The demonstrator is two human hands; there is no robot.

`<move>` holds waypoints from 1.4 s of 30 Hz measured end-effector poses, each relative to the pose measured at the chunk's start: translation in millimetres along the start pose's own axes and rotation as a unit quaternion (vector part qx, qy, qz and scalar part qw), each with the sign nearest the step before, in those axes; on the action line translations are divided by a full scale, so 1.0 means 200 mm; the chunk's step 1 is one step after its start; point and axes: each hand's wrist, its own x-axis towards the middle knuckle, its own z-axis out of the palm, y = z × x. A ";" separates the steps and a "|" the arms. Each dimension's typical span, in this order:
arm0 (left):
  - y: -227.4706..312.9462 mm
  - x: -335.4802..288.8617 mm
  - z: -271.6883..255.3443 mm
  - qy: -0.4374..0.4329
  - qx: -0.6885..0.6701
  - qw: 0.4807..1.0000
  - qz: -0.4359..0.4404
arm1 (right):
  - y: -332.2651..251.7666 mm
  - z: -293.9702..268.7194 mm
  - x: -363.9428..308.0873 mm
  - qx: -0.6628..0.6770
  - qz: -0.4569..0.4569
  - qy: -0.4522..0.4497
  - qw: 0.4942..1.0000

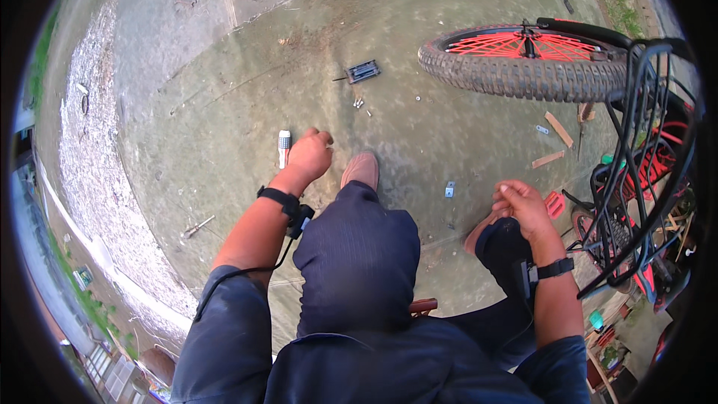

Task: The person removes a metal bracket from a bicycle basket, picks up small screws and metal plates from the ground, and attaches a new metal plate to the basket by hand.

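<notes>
Two bare hands out over greenish-grey concrete ground [419,135]. Left hand [311,152] is just beside a white-handled cylinder with a dark gridded head [284,148], which lies on the ground left of it; its fingers are curled, can't tell if they close on anything. Right hand [521,207] is by the right knee, next to a red plastic block [554,204]; thumb and fingers bunched close, can't tell if something small is pinched. Small silver metal bracket with a hole [449,189] lies between the shoes, nearer the right one. Ahead: dark rectangular folding tool with a thin rod sticking out [363,71], small silver metal pieces [359,103] near it. Right side: knobby-tyred wheel with red spokes [529,46], flat brown strips [559,129] below it. Slim metal tool [197,227] lies far left, well apart.
</notes>
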 end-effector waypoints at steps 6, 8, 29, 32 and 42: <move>0.11 0.24 0.06 -0.009 0.021 1.000 0.001 | 0.04 0.08 0.03 -0.003 0.013 -0.011 1.000; 0.14 0.31 0.06 -0.019 0.028 0.999 -0.005 | 0.06 0.07 0.05 0.001 0.022 -0.010 1.000; 0.14 0.66 0.14 -0.050 0.051 0.997 0.017 | -0.08 0.18 0.14 -0.039 0.049 -0.011 0.998; 0.17 0.70 0.14 -0.055 0.079 0.995 0.011 | -0.10 0.20 0.15 -0.053 0.049 -0.010 0.997; 0.20 0.76 0.20 -0.040 0.100 0.993 0.047 | -0.14 0.23 0.16 -0.027 0.058 -0.004 0.998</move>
